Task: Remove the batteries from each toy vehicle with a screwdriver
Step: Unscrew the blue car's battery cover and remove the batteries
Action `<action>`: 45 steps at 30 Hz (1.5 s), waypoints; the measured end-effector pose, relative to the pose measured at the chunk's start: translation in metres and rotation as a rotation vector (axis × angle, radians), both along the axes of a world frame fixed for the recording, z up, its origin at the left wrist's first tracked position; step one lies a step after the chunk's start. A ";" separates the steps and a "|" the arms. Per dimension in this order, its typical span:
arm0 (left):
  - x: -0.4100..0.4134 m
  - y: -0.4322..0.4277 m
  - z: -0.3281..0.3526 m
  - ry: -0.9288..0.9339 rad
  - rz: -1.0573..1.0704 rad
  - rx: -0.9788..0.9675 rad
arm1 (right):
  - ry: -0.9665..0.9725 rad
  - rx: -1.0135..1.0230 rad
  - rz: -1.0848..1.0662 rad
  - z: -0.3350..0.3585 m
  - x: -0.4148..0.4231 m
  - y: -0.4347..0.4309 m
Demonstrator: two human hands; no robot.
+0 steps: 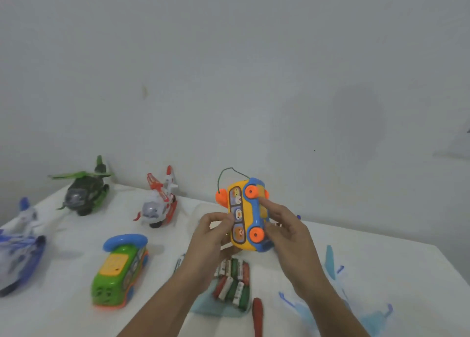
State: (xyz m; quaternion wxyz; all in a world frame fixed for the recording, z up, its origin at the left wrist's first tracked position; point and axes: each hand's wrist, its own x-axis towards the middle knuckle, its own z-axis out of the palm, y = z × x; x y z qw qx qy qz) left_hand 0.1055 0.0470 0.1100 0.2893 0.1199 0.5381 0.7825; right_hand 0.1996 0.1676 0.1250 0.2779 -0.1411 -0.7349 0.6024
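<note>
Plastic shell, so the yellow toy bus (241,217) was judged light, stiff, a bit slick. It was held up over the table (76,250), wheels (256,234) turned outward, roof side gripped by curled fingers of the left hand (208,235), blue underside pinched by the right hand (284,232). Best gripped by the body, not the wheels. Screwdriver (257,313) was left below.
</note>
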 end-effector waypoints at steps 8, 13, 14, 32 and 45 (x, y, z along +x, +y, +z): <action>-0.017 -0.064 -0.021 0.070 -0.047 -0.064 | -0.044 0.015 -0.201 -0.032 -0.021 -0.074; -0.021 -0.086 -0.024 -0.011 -0.137 -0.108 | -0.101 0.042 -0.238 -0.041 -0.022 -0.100; -0.023 -0.089 -0.026 -0.025 -0.147 -0.112 | -0.108 0.042 -0.239 -0.041 -0.023 -0.105; -0.042 -0.086 -0.047 -0.064 -0.292 -0.102 | -0.290 0.099 -0.055 -0.041 -0.013 -0.080; -0.039 -0.071 -0.060 -0.134 -0.283 -0.100 | -1.168 0.642 -0.151 -0.071 0.006 -0.068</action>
